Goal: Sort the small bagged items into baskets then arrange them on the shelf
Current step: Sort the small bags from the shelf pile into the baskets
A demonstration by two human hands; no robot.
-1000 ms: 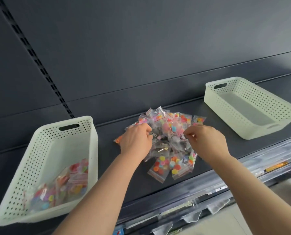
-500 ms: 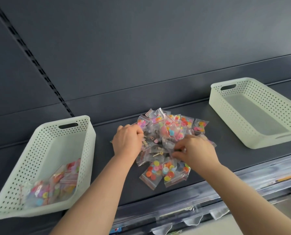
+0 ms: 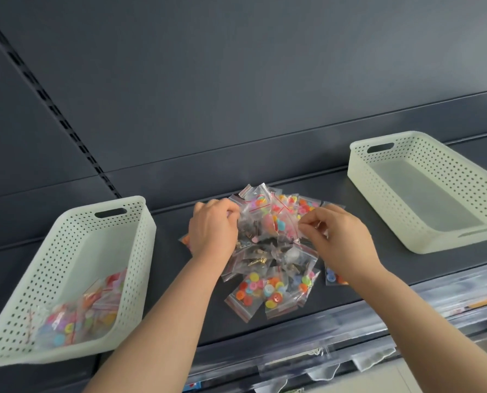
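Note:
A pile of small clear bags (image 3: 268, 251) lies in the middle of the dark shelf (image 3: 350, 282); some hold coloured buttons, others small dark and metal parts. My left hand (image 3: 212, 231) rests on the pile's left side with its fingers curled into the bags. My right hand (image 3: 337, 236) is at the pile's right side and pinches the edge of a bag of coloured buttons (image 3: 285, 222). A pale green perforated basket (image 3: 24, 293) at the left holds several button bags (image 3: 78, 316). A second pale green basket (image 3: 424, 165) at the right has nothing in it.
The shelf's dark back panel (image 3: 236, 95) rises behind the pile, with a slotted upright (image 3: 58, 117) at the left. A clear price rail (image 3: 350, 336) runs along the shelf's front edge, with plastic tags hanging below it.
Both hands have shifted within the pile. My right hand moved up from the pile's lower right to its upper right and now pinches a button bag. The view has tilted slightly.

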